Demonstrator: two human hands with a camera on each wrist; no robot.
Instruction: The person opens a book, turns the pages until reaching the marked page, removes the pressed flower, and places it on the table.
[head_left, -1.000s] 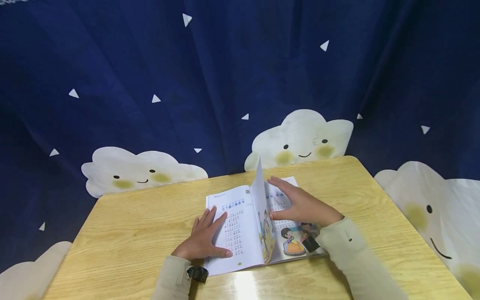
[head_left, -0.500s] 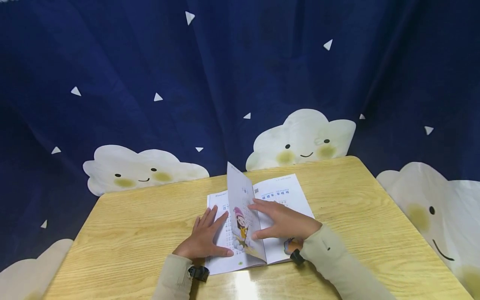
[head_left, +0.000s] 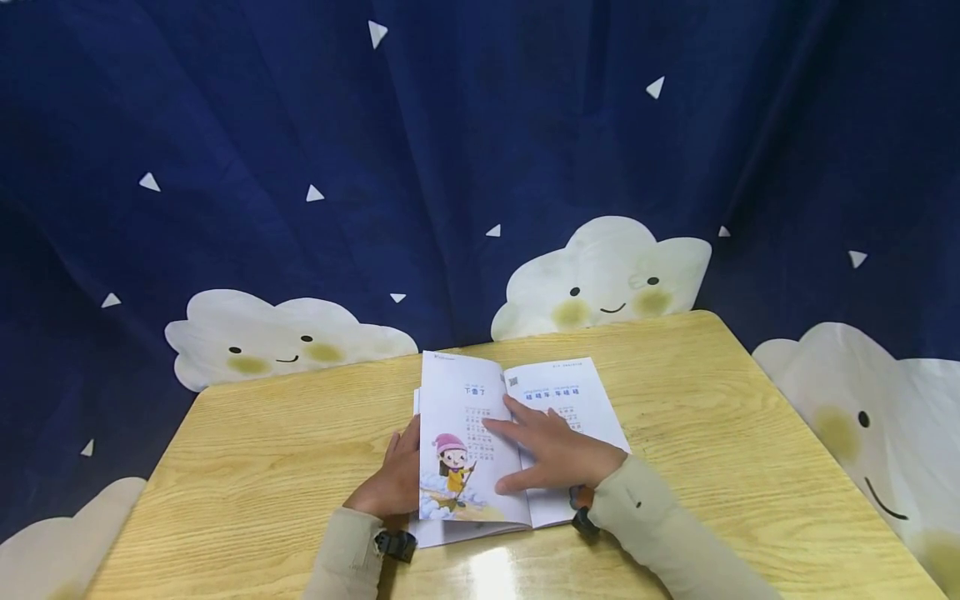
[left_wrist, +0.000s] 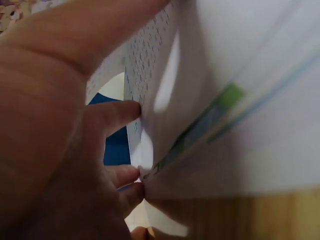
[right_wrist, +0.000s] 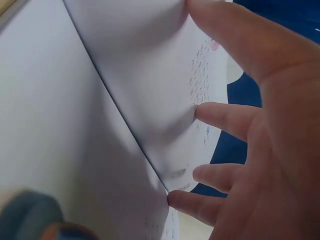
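Note:
An open picture book [head_left: 600, 400] with printed text lies on the wooden table. Its turned leaf [head_left: 450, 392], showing a child in a pink hat, curves over the left side. My left hand [head_left: 386, 487] rests at the book's left edge; the leaf hides most of its fingers in the head view. In the left wrist view, the fingertips of that left hand [left_wrist: 75, 135] touch the paper. My right hand [head_left: 558, 454] lies across the spine with fingers spread on the leaf. The right wrist view shows the right hand [right_wrist: 285, 120] with straight fingers and several fingertips against the page.
The light wooden table [head_left: 285, 467] extends on both sides of the book. Behind it hangs a dark blue curtain [head_left: 300, 125] with white triangles and smiling clouds [head_left: 607, 267]. Small black devices [head_left: 395, 546] are strapped at both wrists.
The leaf has swung from upright at the spine over to the left, now covering the left hand's fingers. My right hand has moved left with it. The left hand has stayed put.

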